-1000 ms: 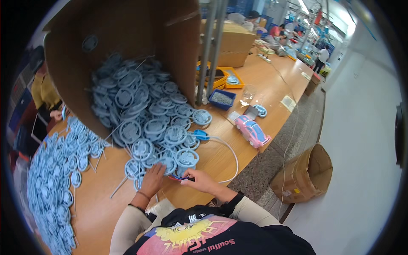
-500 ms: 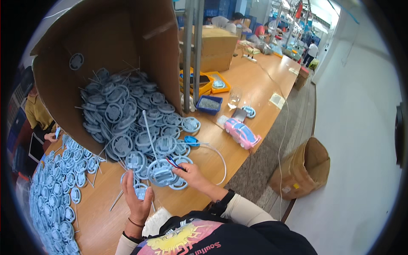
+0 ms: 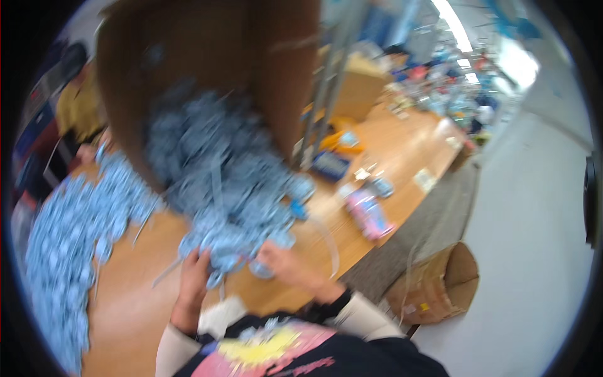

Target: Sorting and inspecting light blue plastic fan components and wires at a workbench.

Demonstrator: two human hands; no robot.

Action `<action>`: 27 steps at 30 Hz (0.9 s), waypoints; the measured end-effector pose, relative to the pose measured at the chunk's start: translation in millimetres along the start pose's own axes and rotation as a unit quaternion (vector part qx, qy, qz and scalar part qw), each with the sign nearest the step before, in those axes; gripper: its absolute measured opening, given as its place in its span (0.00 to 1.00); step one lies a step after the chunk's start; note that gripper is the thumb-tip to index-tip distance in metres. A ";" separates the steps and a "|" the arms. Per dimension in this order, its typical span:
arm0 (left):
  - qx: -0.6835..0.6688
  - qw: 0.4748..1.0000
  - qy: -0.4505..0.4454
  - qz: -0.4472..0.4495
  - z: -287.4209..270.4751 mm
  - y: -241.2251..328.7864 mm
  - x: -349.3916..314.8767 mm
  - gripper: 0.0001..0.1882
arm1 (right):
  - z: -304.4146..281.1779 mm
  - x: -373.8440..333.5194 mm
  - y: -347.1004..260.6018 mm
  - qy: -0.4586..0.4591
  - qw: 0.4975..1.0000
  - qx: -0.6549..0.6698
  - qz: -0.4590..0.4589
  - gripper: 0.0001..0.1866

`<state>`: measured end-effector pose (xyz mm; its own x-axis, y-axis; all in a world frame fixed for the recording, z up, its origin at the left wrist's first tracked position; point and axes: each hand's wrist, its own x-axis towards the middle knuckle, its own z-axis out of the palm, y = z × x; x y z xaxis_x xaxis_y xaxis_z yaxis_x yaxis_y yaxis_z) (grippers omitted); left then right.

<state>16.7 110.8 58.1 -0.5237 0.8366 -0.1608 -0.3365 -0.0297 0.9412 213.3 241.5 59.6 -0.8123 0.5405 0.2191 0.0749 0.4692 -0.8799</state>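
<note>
The picture is smeared by motion. My left hand (image 3: 193,276) is upright at the near edge of the heap, its fingers against or just beside a light blue round plastic part (image 3: 226,251); whether it grips the part is unclear. On the part's other side, my right hand (image 3: 281,264) is closed, and what its fingers hold is hidden by the blur. A large heap of light blue steering-wheel-shaped parts (image 3: 220,163), some with thin rods, spills from a tipped cardboard box (image 3: 298,75) onto the wooden table (image 3: 138,295).
More light blue parts (image 3: 59,239) cover the table's left side, where a person in yellow (image 3: 78,107) sits. To the right are a pink toy car (image 3: 367,213), a blue tray (image 3: 331,164), an orange tray (image 3: 352,146) and metal posts (image 3: 326,88). An open carton (image 3: 433,283) stands on the floor.
The view has swung, so the scene sits further right and is blurred. The fingers of my left hand, earlier spread, are now close to the part. My right hand pinched dark wires earlier.
</note>
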 end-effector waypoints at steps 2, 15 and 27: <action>0.002 1.000 0.011 -0.028 9.4 9.5 -1.6 0.12 | -11.2 0.6 -22.0 -0.013 0.995 -0.074 0.063 0.11; -0.062 0.995 -0.048 -0.062 10.2 -9.5 -3.7 0.12 | -13.0 4.2 -38.3 -0.037 0.992 -0.098 0.073 0.09; -0.117 0.983 -0.084 -0.116 6.0 -20.0 -2.6 0.17 | -13.5 2.0 -28.0 -0.043 0.997 -0.042 0.045 0.08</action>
<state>29.6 112.5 41.4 -0.2812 0.9140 -0.2925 -0.6121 0.0639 0.7882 217.3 238.8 90.4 -0.8467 0.5227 0.0996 0.1953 0.4794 -0.8556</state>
